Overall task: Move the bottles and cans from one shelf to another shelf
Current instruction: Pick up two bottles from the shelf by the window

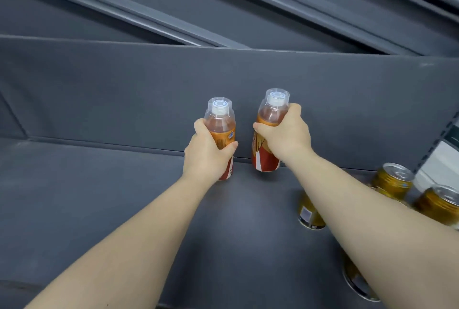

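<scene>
Two clear bottles of orange-brown drink with white caps and orange-red labels stand upright near the back of a dark grey shelf (pixel 99 197). My left hand (pixel 207 154) grips the left bottle (pixel 221 122) around its middle. My right hand (pixel 285 132) grips the right bottle (pixel 269 120) around its shoulder, just under the cap. Both bottle bases sit at the shelf surface close to the back wall; whether they touch it I cannot tell. Several gold cans stand on the same shelf at the right, partly hidden by my right forearm.
Gold cans stand at the right: one (pixel 393 180) by the back wall, another (pixel 440 205) at the frame edge, one (pixel 309 212) under my forearm, one (pixel 357 281) lower down. A grey back panel (pixel 124 90) rises behind the shelf. A slotted upright (pixel 447 135) stands at the far right.
</scene>
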